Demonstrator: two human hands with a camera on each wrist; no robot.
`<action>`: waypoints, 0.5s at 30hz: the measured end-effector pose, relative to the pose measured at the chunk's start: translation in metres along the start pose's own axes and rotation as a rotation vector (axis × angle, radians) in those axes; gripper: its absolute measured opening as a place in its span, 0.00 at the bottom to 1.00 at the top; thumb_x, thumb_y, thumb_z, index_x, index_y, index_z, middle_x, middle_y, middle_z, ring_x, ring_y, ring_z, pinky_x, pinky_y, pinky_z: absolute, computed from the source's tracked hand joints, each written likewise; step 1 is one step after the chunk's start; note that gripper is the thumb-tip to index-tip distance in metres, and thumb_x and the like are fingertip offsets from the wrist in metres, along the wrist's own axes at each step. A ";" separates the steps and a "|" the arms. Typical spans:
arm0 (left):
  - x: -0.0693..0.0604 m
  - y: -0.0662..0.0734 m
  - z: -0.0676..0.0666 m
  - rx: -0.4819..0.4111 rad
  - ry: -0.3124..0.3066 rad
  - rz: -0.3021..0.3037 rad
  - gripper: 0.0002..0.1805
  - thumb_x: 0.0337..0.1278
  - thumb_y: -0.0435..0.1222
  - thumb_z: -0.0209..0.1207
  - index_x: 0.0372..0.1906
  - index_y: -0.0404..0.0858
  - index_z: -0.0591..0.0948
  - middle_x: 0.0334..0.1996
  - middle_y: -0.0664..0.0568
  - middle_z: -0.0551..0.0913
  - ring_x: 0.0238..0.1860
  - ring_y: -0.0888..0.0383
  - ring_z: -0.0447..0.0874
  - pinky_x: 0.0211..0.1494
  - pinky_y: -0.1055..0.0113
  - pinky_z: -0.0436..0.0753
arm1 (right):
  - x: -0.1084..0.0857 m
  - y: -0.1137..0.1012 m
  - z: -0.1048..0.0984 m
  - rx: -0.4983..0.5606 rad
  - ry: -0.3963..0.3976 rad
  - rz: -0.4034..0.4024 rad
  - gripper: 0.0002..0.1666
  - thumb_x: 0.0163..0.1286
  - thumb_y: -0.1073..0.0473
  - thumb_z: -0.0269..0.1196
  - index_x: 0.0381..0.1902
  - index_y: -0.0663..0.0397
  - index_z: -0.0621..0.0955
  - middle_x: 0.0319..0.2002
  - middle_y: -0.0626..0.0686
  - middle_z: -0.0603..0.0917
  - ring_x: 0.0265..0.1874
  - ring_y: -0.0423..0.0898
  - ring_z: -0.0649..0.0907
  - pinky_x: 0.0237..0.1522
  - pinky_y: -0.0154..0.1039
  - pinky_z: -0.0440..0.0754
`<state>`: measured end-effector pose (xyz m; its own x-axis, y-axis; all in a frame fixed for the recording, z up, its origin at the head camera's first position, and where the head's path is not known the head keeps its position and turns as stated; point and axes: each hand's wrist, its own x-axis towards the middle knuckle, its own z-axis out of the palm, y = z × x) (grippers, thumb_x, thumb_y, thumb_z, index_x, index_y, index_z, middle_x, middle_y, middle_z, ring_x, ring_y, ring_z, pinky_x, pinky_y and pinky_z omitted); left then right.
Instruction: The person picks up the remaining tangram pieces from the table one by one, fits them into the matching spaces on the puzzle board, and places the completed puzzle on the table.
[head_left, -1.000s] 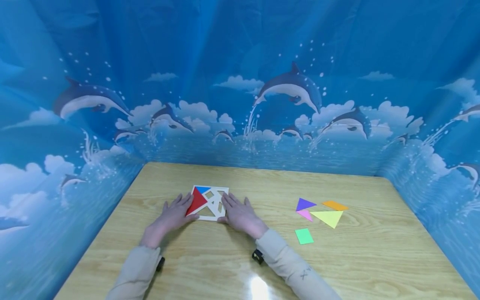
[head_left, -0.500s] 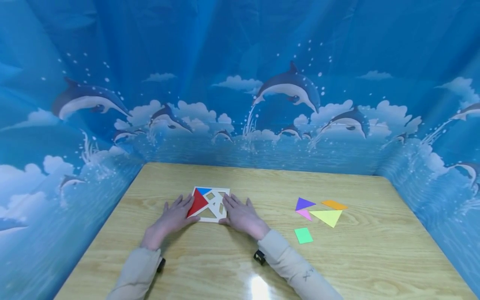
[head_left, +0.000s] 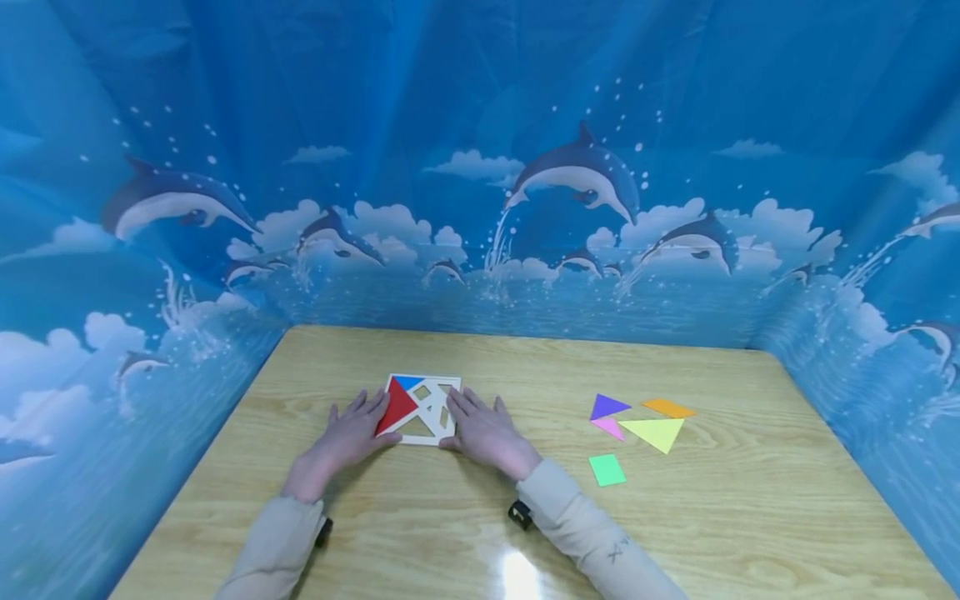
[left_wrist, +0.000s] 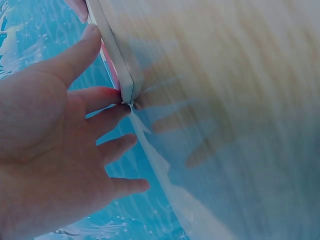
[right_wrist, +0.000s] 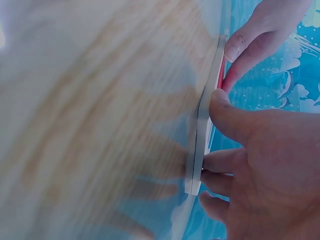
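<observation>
Left hand (head_left: 348, 434), right hand (head_left: 486, 433) nudged frame (head_left: 435, 420) slightly rightward

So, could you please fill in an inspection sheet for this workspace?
Surface: wood-grain table, with glare at the near side.
Job's things: frame holding red piece and blue piece; purple piece, pink piece, orange piece, yellow piece and green piece loose to its right.
Clutter: nothing seen.
Hands: left hand touches the frame's left side, right hand its right.
Cables: nothing seen.
Surroundings: blue dolphin backdrop behind and at both sides.
</observation>
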<state>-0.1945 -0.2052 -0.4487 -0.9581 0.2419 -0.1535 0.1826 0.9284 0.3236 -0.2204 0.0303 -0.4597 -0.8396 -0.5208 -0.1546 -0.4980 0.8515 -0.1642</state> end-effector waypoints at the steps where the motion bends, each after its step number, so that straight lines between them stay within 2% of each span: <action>1: 0.000 0.000 0.001 0.002 0.001 -0.001 0.43 0.69 0.51 0.59 0.76 0.27 0.61 0.77 0.32 0.58 0.76 0.28 0.50 0.69 0.21 0.48 | 0.000 0.000 0.000 0.002 -0.001 0.002 0.47 0.73 0.33 0.55 0.80 0.50 0.59 0.81 0.48 0.55 0.79 0.49 0.56 0.75 0.65 0.55; 15: -0.001 0.008 0.001 -0.012 -0.002 -0.006 0.42 0.70 0.51 0.59 0.76 0.27 0.61 0.77 0.33 0.58 0.77 0.29 0.50 0.69 0.21 0.47 | -0.006 0.001 -0.004 -0.029 -0.004 0.016 0.47 0.73 0.33 0.56 0.80 0.50 0.60 0.80 0.48 0.56 0.79 0.49 0.55 0.75 0.65 0.55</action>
<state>-0.1914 -0.1977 -0.4471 -0.9588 0.2367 -0.1571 0.1740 0.9264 0.3341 -0.2166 0.0345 -0.4553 -0.8464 -0.5077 -0.1608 -0.4911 0.8609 -0.1330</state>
